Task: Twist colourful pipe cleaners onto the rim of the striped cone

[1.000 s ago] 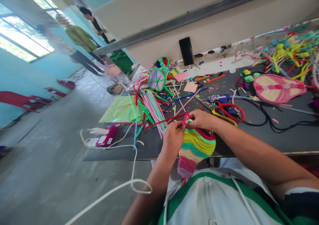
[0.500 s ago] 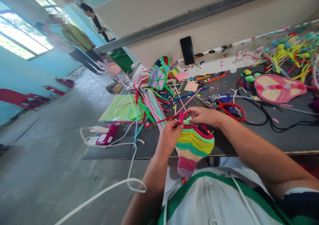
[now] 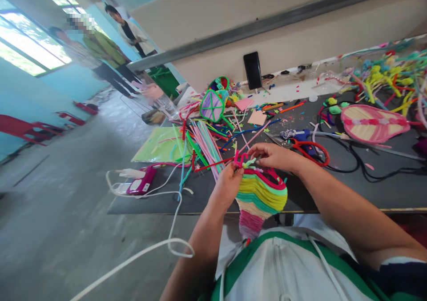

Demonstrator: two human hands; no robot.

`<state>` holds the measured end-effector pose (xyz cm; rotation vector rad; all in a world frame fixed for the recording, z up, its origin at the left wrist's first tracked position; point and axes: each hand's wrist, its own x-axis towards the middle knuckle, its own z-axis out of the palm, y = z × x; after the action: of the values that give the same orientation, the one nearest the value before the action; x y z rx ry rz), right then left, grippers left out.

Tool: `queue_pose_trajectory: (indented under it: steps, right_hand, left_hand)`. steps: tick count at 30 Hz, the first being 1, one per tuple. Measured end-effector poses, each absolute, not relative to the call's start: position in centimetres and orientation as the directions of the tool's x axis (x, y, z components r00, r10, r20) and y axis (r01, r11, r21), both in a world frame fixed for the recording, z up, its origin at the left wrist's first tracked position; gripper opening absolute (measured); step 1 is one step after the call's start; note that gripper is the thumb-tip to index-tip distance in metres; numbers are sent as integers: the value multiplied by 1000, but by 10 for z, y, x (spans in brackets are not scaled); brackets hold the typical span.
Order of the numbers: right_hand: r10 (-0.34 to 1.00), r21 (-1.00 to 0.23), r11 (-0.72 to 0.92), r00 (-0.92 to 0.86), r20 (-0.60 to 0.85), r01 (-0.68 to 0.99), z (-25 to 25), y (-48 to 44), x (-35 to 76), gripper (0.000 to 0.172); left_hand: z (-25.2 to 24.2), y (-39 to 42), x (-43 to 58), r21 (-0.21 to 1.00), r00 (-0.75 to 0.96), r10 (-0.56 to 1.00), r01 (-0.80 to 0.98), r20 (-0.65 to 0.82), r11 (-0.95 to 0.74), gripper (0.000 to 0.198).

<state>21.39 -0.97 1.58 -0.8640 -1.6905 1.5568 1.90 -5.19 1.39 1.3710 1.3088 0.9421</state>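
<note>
Your left grip is pinched closed, thumb against fingers, on a bent pink fuzzy stem that stands up just above the fingertips. Your right grip has its fingers curled and the thumb drawn in near a pale green stem; whether it has hold of that stem you cannot tell from here. A second ago your two sets of fingertips nearly met around the pink stem; now a gap parts them, and the pink stem sits to the left with your left grip, its bends in plainer sight. The yellow scissor handle that showed then is now out of sight behind your right hand.

The striped panel lies directly below both grips, its wide, dark-pink-edged end just under your fingers and its narrow end reaching past the front edge of the tabletop towards your lap.

Beyond your right grip lie the red-handled scissors, with a blue glue gun just behind. Left of your hands is a bundle of pastel stems; farther back, a black phone leans against the wall.
</note>
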Motion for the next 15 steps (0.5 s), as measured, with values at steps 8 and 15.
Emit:
queue_pose_trajectory:
  steps: [8,15]
  right_hand:
    - [738,-997,-63,-671,-72,39,37,-17,230,24]
    - [769,-924,-250,-639,-7,-290,27,-21,218,28]
  left_hand:
    - [37,-47,5,973,201,956,-45,-214,227,24]
    - [36,-40,1,956,213,954,-162,-209,245,31]
